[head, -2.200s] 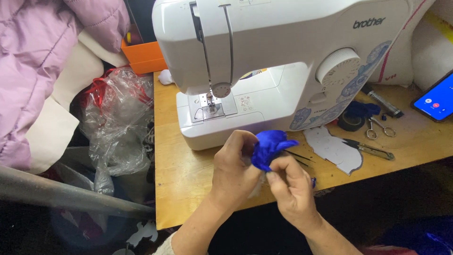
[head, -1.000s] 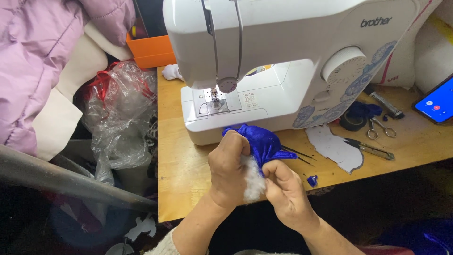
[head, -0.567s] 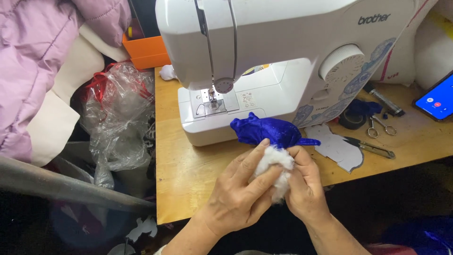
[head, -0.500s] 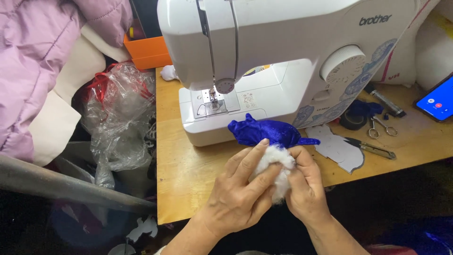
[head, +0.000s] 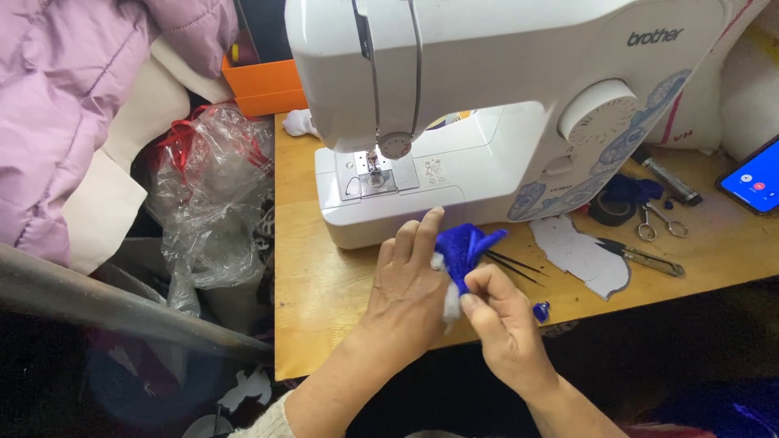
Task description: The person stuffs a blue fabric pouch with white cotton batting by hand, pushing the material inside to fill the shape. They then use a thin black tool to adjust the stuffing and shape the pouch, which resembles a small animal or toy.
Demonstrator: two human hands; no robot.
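Blue fabric piece [head: 464, 246] now bunched smaller | white stuffing [head: 450, 298] mostly hidden | both hands' fingers [head: 479, 285] still pinching it

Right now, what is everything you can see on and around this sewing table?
white sewing machine: one, back of the wooden table
blue fabric piece: one, with white stuffing, between both hands
tweezers: one, dark, right of the fabric
white paper cutout: one, table right
scissors: one small pair, silver, table right
phone: one, blue screen, far right
orange box: one, behind the table
clear plastic bag: one, left of the table
lilac padded jacket: one, far left
left hand: holds the fabric
right hand: pinches the fabric
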